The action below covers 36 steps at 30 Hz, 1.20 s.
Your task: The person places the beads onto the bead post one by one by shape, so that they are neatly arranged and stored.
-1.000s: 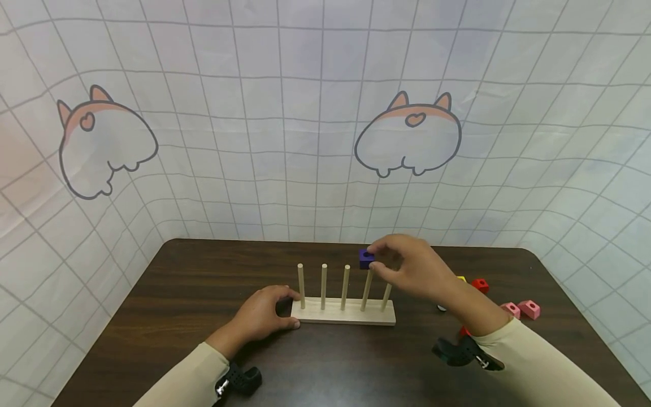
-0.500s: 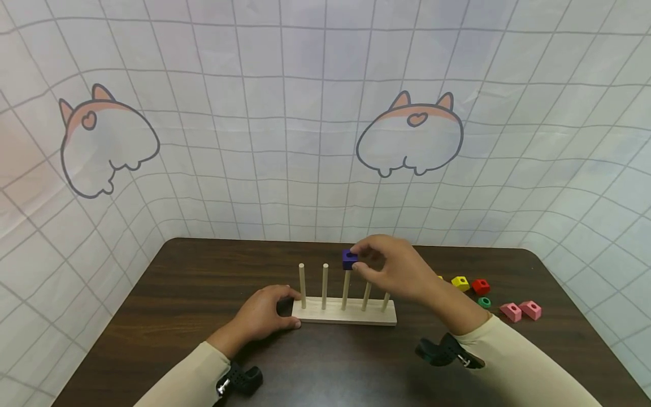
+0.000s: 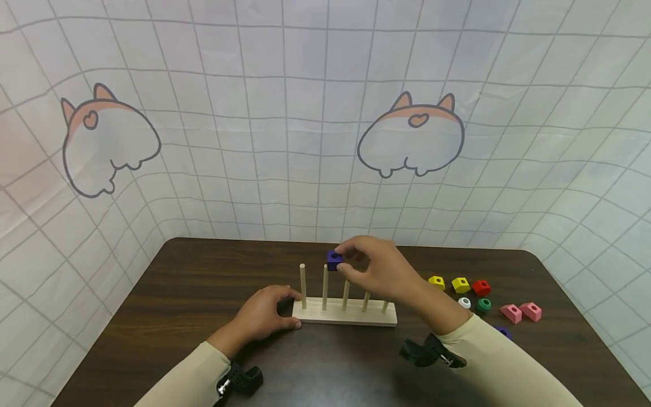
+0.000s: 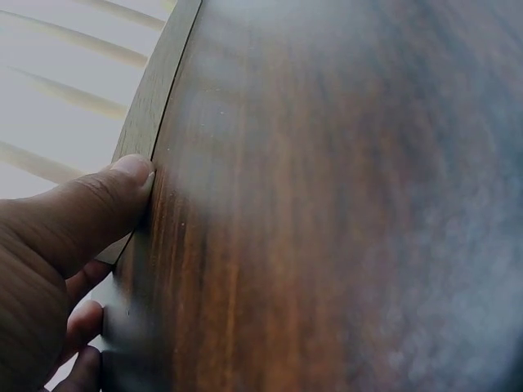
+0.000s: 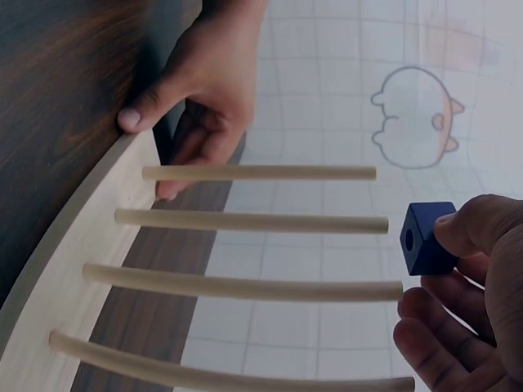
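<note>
A pale wooden peg board [image 3: 346, 317] with several upright pegs stands on the dark table. My left hand [image 3: 263, 314] grips its left end, thumb at the front edge and fingers behind; the left wrist view shows the thumb [image 4: 98, 204] pressed along the board's edge. Between thumb and fingertips my right hand [image 3: 378, 268] pinches a blue block [image 3: 333, 260] with a hole through it. In the head view the block overlaps the top of the second peg from the left. The right wrist view has the block [image 5: 425, 238] just beyond the peg tips, its hole facing them.
Right of the board lie two yellow blocks [image 3: 460, 285], a red block [image 3: 481, 288], a white bead [image 3: 464, 303], a green bead [image 3: 484, 306] and two pink blocks [image 3: 531, 310]. Another blue block [image 3: 502, 332] is partly hidden by the right sleeve. A grid-patterned curtain [image 3: 254, 169] hangs behind the table.
My right hand has carried the blue block leftward over the peg tops, from the fourth peg past the third to the second. The left hand stays on the board's end.
</note>
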Motion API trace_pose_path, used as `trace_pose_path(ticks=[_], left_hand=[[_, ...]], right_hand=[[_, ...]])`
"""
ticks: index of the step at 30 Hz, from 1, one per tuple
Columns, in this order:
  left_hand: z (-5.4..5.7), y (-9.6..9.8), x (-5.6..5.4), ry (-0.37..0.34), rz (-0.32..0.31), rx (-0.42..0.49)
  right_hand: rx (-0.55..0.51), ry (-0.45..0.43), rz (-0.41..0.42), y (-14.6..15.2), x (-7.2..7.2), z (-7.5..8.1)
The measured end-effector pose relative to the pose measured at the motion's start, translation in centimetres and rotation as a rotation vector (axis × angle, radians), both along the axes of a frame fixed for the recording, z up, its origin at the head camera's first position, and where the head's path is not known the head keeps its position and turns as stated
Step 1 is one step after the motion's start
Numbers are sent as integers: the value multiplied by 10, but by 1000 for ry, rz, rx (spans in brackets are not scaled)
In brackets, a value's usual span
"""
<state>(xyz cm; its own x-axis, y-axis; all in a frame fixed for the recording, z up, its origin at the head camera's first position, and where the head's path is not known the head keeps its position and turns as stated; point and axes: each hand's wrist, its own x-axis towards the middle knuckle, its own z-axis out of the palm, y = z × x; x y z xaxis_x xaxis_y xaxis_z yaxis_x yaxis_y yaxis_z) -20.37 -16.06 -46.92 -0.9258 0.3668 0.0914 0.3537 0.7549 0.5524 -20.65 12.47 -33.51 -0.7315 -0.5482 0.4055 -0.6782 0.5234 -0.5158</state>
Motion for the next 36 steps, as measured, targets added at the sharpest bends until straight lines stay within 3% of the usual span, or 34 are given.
trace_pose_path(ticks=[14, 23, 28, 36], left_hand=[[1, 0, 0, 0, -13, 8], [2, 0, 0, 0, -18, 16], [2, -1, -1, -5, -18, 20], [-1, -1, -1, -7, -20, 18]], right_hand=[[-36, 7, 29, -23, -3, -4], [-23, -29, 16, -38, -2, -6], [-59, -9, 8, -45, -2, -7], [-105, -57, -16, -54, 1, -12]])
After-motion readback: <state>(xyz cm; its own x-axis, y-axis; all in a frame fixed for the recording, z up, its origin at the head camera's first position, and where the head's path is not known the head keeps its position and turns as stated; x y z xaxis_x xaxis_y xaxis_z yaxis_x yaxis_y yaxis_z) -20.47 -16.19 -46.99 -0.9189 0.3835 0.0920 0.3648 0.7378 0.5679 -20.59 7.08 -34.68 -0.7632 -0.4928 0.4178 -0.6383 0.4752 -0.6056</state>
